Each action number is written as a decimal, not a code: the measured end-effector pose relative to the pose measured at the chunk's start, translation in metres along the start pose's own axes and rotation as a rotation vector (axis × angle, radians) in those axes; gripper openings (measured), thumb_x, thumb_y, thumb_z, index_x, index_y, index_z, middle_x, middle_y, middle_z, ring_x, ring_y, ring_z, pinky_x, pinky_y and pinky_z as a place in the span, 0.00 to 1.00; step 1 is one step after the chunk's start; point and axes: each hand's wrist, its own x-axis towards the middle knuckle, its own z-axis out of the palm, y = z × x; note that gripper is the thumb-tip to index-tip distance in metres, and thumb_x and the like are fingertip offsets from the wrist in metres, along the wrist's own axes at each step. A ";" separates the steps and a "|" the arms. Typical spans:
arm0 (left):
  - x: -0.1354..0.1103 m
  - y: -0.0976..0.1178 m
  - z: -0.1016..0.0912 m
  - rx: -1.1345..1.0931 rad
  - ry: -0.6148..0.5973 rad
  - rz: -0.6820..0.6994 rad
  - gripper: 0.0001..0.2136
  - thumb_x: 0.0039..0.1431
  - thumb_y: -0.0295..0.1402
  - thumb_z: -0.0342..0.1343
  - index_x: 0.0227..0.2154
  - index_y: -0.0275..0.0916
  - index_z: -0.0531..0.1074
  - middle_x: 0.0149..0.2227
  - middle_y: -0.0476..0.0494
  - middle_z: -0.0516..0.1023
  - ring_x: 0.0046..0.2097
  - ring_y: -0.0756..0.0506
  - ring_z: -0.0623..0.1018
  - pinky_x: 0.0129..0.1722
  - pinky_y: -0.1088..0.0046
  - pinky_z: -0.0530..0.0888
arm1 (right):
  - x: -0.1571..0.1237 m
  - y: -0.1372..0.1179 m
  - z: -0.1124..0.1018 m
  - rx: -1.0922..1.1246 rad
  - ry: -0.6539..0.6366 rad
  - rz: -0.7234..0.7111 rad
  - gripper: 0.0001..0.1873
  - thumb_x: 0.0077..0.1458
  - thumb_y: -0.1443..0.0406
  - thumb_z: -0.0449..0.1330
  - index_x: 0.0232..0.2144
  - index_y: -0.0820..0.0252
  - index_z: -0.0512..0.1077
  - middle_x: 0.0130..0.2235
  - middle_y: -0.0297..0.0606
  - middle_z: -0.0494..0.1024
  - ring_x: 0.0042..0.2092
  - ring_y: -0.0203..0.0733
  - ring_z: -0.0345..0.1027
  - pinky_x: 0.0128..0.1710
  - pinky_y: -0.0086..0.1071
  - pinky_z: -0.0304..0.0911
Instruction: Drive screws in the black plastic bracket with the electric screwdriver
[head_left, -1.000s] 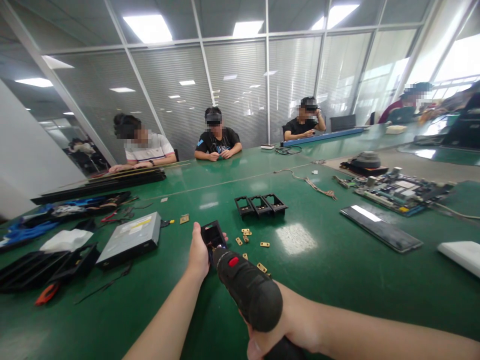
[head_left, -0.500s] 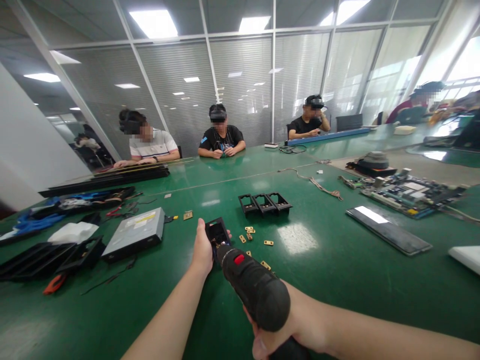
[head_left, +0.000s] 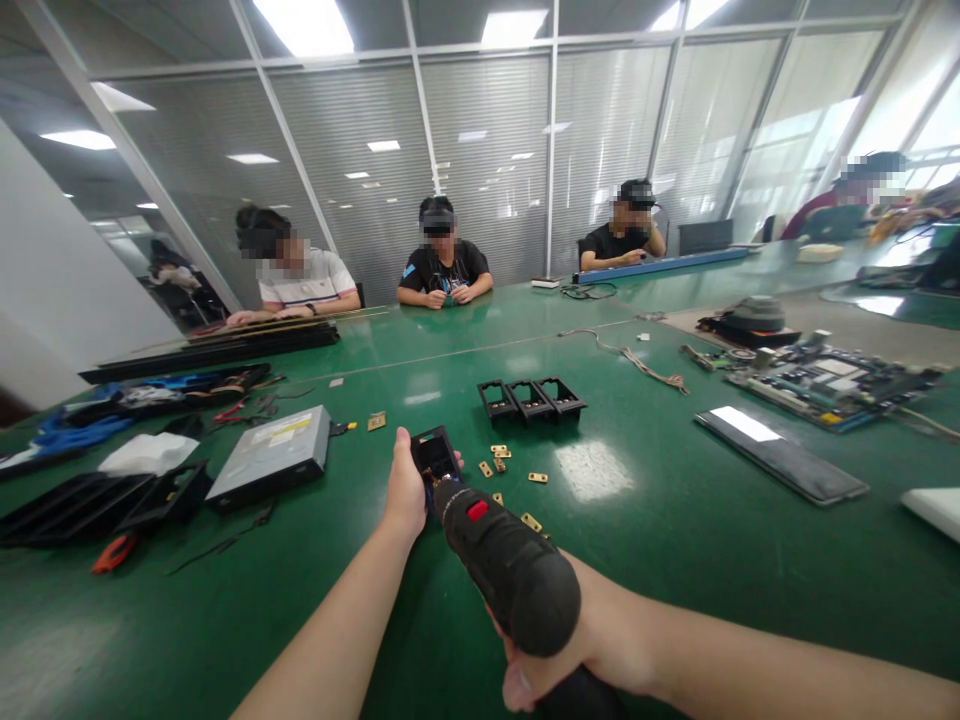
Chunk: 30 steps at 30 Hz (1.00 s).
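Observation:
My left hand (head_left: pixel 405 490) grips a small black plastic bracket (head_left: pixel 433 455) and holds it tilted just above the green table (head_left: pixel 675 520). My right hand (head_left: pixel 577 650) is wrapped round a black electric screwdriver (head_left: pixel 502 565) with a red button; its front end points into the bracket, the bit hidden. Several small brass plates (head_left: pixel 501 465) lie scattered just right of the bracket. Three more black brackets (head_left: pixel 531 398) sit in a row a little farther off.
A grey optical drive (head_left: pixel 274 452) and black trays (head_left: pixel 90 505) lie at left. A dark flat panel (head_left: pixel 780 455) and a circuit board (head_left: pixel 825 378) lie at right. Loose wires (head_left: pixel 637 362) trail across the middle. Several people sit along the far side.
The view has shifted slightly. Both hands keep their hold, with the screwdriver still pressed into the bracket.

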 end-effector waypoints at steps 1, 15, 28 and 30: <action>-0.001 0.000 0.001 0.002 0.003 0.002 0.32 0.77 0.59 0.45 0.40 0.34 0.80 0.29 0.33 0.86 0.30 0.38 0.87 0.27 0.67 0.79 | 0.000 0.000 0.001 0.009 0.000 -0.003 0.28 0.24 0.61 0.87 0.22 0.61 0.74 0.25 0.32 0.79 0.29 0.39 0.74 0.30 0.30 0.68; -0.002 0.003 0.004 0.008 0.014 -0.024 0.32 0.78 0.57 0.42 0.38 0.34 0.80 0.29 0.33 0.86 0.30 0.38 0.87 0.27 0.67 0.79 | 0.000 -0.006 0.003 -0.010 -0.001 0.000 0.32 0.22 0.59 0.88 0.24 0.61 0.73 0.25 0.30 0.77 0.26 0.37 0.70 0.28 0.30 0.65; -0.004 0.004 0.004 0.016 0.015 -0.014 0.32 0.79 0.57 0.42 0.38 0.34 0.80 0.28 0.34 0.86 0.28 0.39 0.86 0.24 0.69 0.78 | 0.000 -0.003 0.001 -0.026 -0.016 0.012 0.32 0.24 0.59 0.88 0.25 0.60 0.72 0.25 0.30 0.79 0.29 0.39 0.75 0.31 0.30 0.68; -0.004 0.005 0.005 0.010 0.023 -0.021 0.32 0.79 0.57 0.42 0.38 0.35 0.80 0.28 0.35 0.86 0.28 0.39 0.87 0.24 0.69 0.78 | 0.000 -0.004 0.000 -0.034 -0.023 0.017 0.33 0.24 0.57 0.88 0.26 0.60 0.72 0.26 0.30 0.79 0.30 0.39 0.75 0.32 0.32 0.69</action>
